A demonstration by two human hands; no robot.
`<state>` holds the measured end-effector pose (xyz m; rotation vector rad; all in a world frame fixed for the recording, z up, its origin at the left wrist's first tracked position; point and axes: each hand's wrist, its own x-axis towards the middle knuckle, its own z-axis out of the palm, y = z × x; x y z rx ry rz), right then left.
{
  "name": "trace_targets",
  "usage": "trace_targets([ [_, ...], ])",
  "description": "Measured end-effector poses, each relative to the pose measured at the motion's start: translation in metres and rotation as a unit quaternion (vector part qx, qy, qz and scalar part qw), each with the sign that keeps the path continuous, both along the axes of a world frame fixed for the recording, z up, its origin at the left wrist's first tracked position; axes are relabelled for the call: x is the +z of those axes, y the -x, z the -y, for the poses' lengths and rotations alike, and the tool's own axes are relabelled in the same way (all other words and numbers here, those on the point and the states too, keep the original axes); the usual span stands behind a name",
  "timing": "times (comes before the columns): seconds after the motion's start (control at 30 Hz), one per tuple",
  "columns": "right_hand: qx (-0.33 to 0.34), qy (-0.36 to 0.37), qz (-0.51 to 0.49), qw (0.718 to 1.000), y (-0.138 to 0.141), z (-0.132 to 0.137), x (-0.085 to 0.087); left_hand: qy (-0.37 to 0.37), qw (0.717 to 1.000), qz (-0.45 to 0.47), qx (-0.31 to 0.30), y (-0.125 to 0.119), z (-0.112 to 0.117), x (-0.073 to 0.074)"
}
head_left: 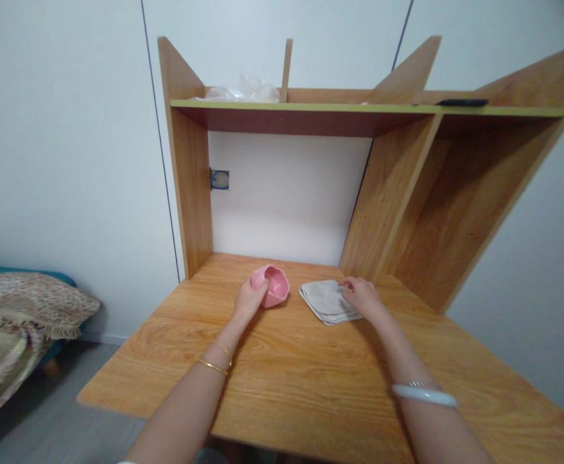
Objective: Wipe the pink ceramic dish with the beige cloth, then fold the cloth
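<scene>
My left hand (249, 299) grips a small pink bowl (276, 285) by its near rim and holds it tilted, its opening facing right and up, just above the wooden desk (311, 374). A folded beige cloth (324, 300) lies flat on the desk to the right of the bowl. My right hand (363, 296) rests on the cloth's right edge, fingers curled down onto the fabric. Bowl and cloth lie a short gap apart.
The desk has a wooden hutch with side panels (192, 193) and an upper shelf (359, 108) carrying a crumpled clear plastic bag (247, 90) and a flat dark object (461, 102). A bed with a patterned blanket (15, 322) stands at the lower left.
</scene>
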<state>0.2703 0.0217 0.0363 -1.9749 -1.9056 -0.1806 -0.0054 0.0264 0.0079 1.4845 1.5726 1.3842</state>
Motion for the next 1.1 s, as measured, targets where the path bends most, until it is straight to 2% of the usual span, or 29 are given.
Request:
trace_targets([
  [0.13, 0.124, 0.118, -0.010, 0.985, 0.010, 0.001, -0.002, 0.005, 1.000, -0.001, 0.000, 0.000, 0.001, 0.002],
  [0.33, 0.183, 0.181, -0.045, 0.965, 0.011, 0.004, -0.009, -0.002, 1.000, -0.003, -0.003, 0.001, -0.001, -0.001],
  [0.6, 0.166, 0.176, -0.088, 0.966, 0.011, 0.001, -0.015, -0.001, 1.000, -0.004, 0.001, 0.001, -0.001, -0.001],
  [0.8, 0.166, 0.170, -0.128, 0.963, 0.008, 0.009, -0.016, 0.003, 1.000, 0.009, -0.001, 0.001, 0.000, 0.001],
  [0.93, 0.166, 0.167, -0.100, 0.967, 0.010, 0.012, -0.017, 0.008, 1.000, 0.012, -0.002, 0.000, 0.000, 0.002],
  [1.1, 0.122, 0.141, -0.034, 0.982, 0.013, 0.009, -0.019, -0.001, 1.000, 0.007, -0.007, 0.000, 0.002, 0.002],
])
